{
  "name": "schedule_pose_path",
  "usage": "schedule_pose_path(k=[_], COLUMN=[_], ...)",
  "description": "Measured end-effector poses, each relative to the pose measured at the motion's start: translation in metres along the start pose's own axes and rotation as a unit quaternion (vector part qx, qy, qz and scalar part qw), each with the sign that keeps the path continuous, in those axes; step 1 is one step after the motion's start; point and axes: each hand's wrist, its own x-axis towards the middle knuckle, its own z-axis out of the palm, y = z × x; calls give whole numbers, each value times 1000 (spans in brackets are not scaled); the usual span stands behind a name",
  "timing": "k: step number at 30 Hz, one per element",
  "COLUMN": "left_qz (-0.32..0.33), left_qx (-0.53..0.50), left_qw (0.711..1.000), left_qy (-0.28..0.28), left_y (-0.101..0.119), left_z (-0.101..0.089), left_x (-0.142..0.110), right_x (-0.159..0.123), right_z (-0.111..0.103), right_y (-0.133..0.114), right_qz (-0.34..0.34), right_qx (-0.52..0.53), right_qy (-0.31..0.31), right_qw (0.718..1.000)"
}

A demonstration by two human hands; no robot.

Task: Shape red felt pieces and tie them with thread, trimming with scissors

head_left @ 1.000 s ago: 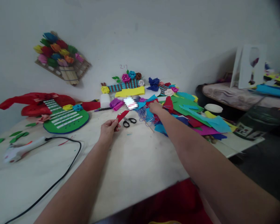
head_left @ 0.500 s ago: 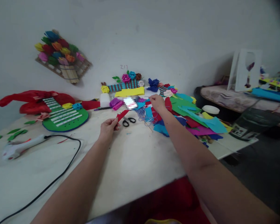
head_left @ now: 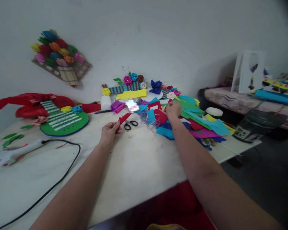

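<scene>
Just left of the table's middle, my left hand (head_left: pixel 110 131) pinches a small strip of red crepe paper (head_left: pixel 124 118) that points up and to the right. Beside it lie black-handled scissors (head_left: pixel 131 125), apart from the hand. My right hand (head_left: pixel 174 110) is over the heap of coloured paper with its fingers closed. A bit of red shows at its fingertips, but I cannot tell whether it is held. Red paper (head_left: pixel 160 117) and a tangle of pale blue thread (head_left: pixel 147 118) lie to that hand's left, and green sheets (head_left: pixel 190 108) to its right.
A white glue gun (head_left: pixel 20 152) with a black cord (head_left: pixel 62 179) lies at left. Behind it is a green guitar-shaped craft (head_left: pixel 64 123). Paper flowers (head_left: pixel 134 77) stand along the wall. A dark bucket (head_left: pixel 253 126) stands by the table's right edge.
My right hand has moved right and slightly down across the paper heap. The left hand keeps its red strip in nearly the same place. The whole view has shifted slightly.
</scene>
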Motion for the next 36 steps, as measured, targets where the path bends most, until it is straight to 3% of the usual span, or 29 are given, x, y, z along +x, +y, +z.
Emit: schedule_pose_path(k=[3,5,11,18,21,22,24,27,29,31,34,36], left_qz=[5,6,1,0,0,1,1,3,2,2,0,-1], left_qx=[5,9,9,17,19,20,19,14,11,10,7,6], left_qw=[1000,1000,1000,1000,1000,1000,1000,1000,1000,1000,1000,1000], left_qy=[-3,-3,1,-4,-8,-10,-14,-16,-11,-9,-8,-5], left_y=[0,0,1,0,-1,-2,-2,-3,-3,-3,-2,-2], left_z=[0,0,0,0,-1,-1,-2,-2,-2,-1,-1,-1], left_x=[0,0,-1,-1,0,0,0,1,1,1,1,1], right_x=[0,-3,-13,-33,-42,-42,-41,-34,-30,-29,-31,-31], right_z=[-1,-1,1,1,8,10,15,22,24,23,16,11], right_y=[-5,-11,-20,-40,-46,-45,-42,-35,-32,-33,-37,-41], right_qz=[39,6,-106,-259,-290,-289,-258,-187,-128,-71,-10,12], right_qx=[31,32,-40,-84,-140,-143,-96,127,293,420,540,583], right_qy=[23,9,-133,-300,-333,-328,-298,-279,-285,-308,-353,-364], right_qw=[998,999,985,914,886,888,914,933,903,850,764,726])
